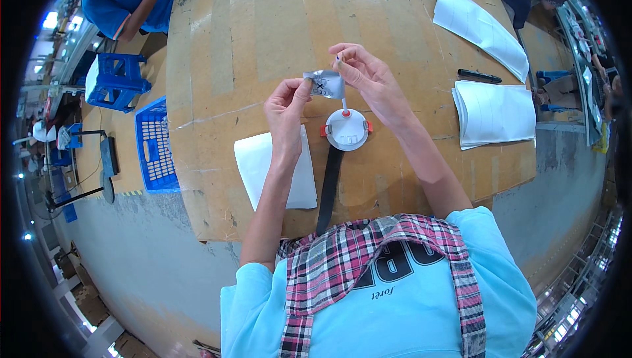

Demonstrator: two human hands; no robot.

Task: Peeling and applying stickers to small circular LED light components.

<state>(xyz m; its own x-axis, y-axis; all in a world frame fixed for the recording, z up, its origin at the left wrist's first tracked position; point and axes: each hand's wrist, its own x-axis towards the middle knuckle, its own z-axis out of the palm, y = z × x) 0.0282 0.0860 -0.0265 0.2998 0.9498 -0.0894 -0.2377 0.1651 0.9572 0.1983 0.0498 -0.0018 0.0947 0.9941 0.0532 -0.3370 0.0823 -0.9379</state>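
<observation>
My left hand (288, 109) pinches a small shiny silver rectangular piece (324, 84) with dark markings by its left edge. Close by its right side, my right hand (368, 81) is closed at the fingertips on something tiny with a blue tip, perhaps a wire end; its kind is too small to tell. Below both hands lies a round white lamp fitting (347, 131) with orange-red clips at its sides. From its red-collared top a short white cable (344, 104) runs up toward the silver piece, where its far end is hidden.
A black strap (328, 190) runs from the fitting toward me. White sheets (255, 164) lie under my left forearm. At right are a paper stack (497, 115), a black pen (479, 76) and long sheets (484, 28). A blue crate (157, 150) and stool (117, 80) stand left; people sit beyond.
</observation>
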